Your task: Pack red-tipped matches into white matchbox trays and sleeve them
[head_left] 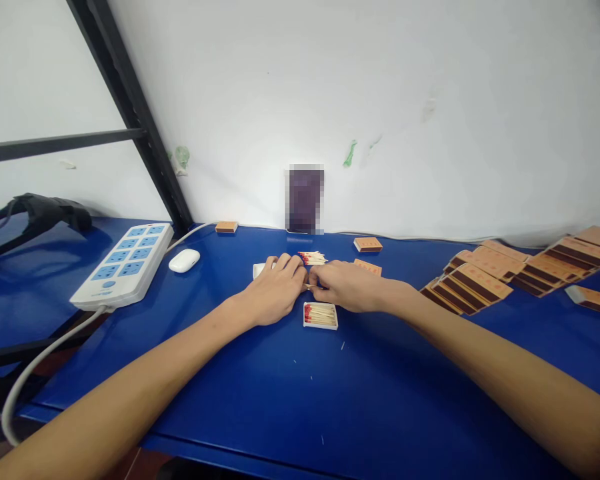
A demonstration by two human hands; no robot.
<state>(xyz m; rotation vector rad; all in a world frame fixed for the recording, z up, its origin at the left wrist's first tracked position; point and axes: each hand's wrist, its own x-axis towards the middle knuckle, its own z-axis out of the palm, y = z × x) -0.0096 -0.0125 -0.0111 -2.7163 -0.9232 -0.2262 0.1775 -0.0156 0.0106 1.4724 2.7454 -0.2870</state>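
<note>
Both hands meet low over the blue table. My left hand (280,290) is palm down with bent fingers, partly covering a white matchbox tray (257,270); what its fingertips hold is hidden. Thumb and fingers of my right hand (347,285) are pinched together, and a thin pale matchstick (308,287) shows between the two hands. Just in front of them lies an open matchbox tray (333,325) with red-tipped matches (320,313), heads to the left. Beyond the fingers is a loose pile of matches (313,258). An orange matchbox sleeve (367,267) lies behind my right wrist.
Matchboxes stand at the back left (227,227) and back right (368,245). Overlapping rows of flat matchbox sleeves (480,273) spread on the right. A white power strip (125,260) and a white earphone case (184,261) are on the left. A wall closes the back.
</note>
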